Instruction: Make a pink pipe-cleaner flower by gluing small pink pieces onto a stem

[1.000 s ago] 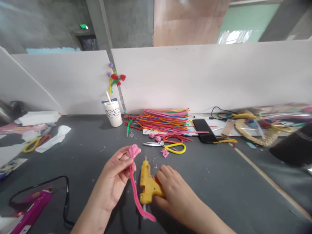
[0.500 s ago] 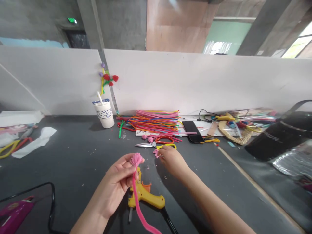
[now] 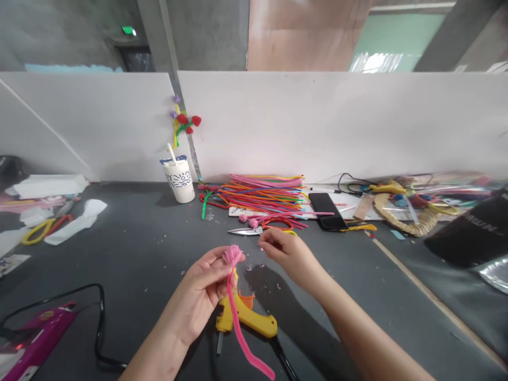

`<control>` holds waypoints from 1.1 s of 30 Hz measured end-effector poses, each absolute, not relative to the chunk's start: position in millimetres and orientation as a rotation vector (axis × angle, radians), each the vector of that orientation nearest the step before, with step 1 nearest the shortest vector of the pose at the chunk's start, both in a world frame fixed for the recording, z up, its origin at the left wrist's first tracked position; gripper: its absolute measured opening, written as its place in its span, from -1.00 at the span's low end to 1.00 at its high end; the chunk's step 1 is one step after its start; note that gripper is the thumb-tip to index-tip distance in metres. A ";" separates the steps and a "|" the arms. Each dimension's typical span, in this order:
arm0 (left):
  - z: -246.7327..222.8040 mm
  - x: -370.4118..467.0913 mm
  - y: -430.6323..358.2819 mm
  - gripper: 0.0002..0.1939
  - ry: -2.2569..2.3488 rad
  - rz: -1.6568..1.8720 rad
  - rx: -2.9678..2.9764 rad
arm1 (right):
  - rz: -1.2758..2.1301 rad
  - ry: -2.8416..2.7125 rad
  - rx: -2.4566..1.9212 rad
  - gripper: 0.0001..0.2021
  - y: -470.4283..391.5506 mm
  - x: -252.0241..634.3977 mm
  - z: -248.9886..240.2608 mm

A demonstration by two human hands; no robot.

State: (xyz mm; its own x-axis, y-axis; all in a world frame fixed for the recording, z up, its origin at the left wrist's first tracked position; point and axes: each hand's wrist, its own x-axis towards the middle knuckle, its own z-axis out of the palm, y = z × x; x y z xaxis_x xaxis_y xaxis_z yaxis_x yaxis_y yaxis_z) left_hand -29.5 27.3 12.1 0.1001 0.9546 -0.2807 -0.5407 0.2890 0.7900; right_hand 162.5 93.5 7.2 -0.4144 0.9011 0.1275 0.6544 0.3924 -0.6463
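At lower centre, the left hand pinches a pink flower, tufted head in place, stem otherwise bare. The right hand, grip nearly closed near the scissors, may be holding something; I cannot tell.

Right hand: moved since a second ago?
Yes. The right hand has left the glue gun and moved forward, closer to the scissors, which lie in place.

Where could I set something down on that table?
Two patches look mostly bare: one bordered by the white cup, magenta tool and left hand; another between the right hand and tan strip. It's crowded along the back, with colourful pipe cleaners, scissors and phone, and around the yellow glue gun.
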 end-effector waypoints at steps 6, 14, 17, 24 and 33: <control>8.9 -25.1 25.9 -0.78 0.925 1.174 0.542 | 1.299 -1.994 -0.927 -0.85 68.6 160.4 48.2; 7.1 -23.7 24.0 -0.74 0.972 1.150 0.518 | 0.961 -2.162 -1.080 -0.87 65.4 155.7 51.7; 5.5 -22.3 24.0 -0.76 0.959 1.134 0.512 | 0.928 -2.188 -1.054 -0.86 67.2 155.5 50.9; 3.0 -22.6 24.7 -0.82 0.866 1.114 0.504 | 0.889 -2.227 -0.996 -0.89 68.1 154.4 45.2; 0.8 -21.9 23.4 -0.84 0.858 1.117 0.516 | 0.722 -2.249 -0.926 -0.92 67.6 151.7 39.8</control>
